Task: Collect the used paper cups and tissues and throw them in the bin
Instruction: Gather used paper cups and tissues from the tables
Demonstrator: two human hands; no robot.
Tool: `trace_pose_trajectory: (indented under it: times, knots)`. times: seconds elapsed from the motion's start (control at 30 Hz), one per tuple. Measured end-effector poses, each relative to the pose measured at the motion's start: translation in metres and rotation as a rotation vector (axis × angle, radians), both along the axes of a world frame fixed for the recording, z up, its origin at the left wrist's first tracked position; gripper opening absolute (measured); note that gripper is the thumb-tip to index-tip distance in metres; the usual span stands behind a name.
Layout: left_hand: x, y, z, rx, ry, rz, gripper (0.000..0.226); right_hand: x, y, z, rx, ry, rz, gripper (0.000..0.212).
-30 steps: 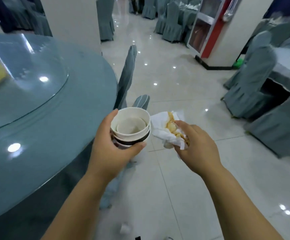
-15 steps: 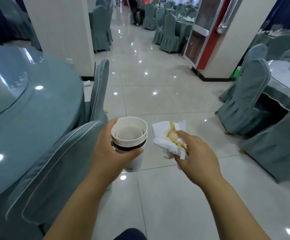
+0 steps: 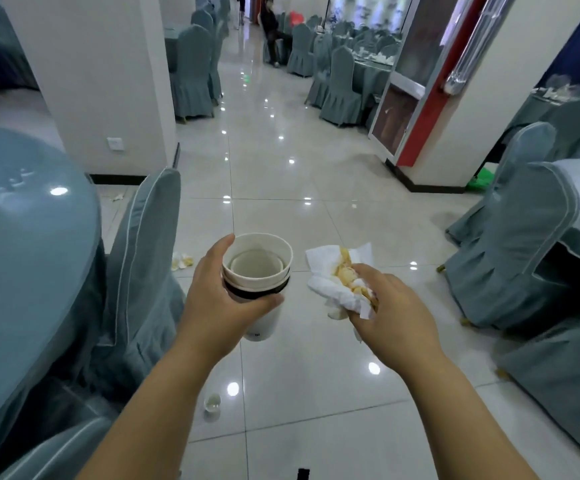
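This is a banquet hall of a restaurant. Large round surfaces (image 3: pixel 21 237) draped in grey-blue cloth stand on a glossy tiled floor (image 3: pixel 274 174), ringed by chairs in matching fabric covers (image 3: pixel 143 254). Beyond a white pillar (image 3: pixel 101 81), rows of the same covered chairs (image 3: pixel 337 84) surround a further surface laid with tableware (image 3: pixel 375 60). Crumpled tissues (image 3: pixel 181 261) lie on the floor beside the near chair.

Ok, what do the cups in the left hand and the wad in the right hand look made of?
The stacked cups look like paper: matte white walls, thin rolled rims and a dark band, nested together in the left hand. The wad looks like soft tissue paper: white, crumpled and creased, with yellow-orange stains, gripped by the right hand.
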State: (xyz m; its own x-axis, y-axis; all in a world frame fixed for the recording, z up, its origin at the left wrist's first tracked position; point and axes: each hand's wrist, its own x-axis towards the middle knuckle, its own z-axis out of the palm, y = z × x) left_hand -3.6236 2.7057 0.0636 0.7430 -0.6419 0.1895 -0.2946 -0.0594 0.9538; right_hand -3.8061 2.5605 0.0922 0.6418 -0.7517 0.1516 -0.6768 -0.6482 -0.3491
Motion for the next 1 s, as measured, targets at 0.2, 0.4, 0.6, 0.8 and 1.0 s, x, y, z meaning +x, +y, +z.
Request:
trace_pose_trajectory:
  times: [0.2,0.4,0.6,0.8,1.0]
  knots:
    - [0.068,-0.094,0.001,0.025,-0.002,0.044,0.102,0.069,-0.107,-0.004,0.042,-0.005,0.017,0.054]
    - [0.143,-0.193,-0.006,0.015,-0.005,0.162,0.102,0.164,-0.227,-0.015,0.047,-0.034,0.112,0.052]
    - [0.227,-0.297,0.01,0.031,-0.023,0.308,0.099,0.272,-0.354,-0.004,0.043,-0.02,0.25,0.053]
    - [0.314,-0.364,0.012,0.023,-0.015,0.437,0.095,0.398,-0.438,0.002,0.107,-0.067,0.383,0.049]
    - [0.436,-0.408,0.002,0.008,0.006,0.54,0.09,0.54,-0.492,-0.01,0.129,-0.056,0.498,0.051]
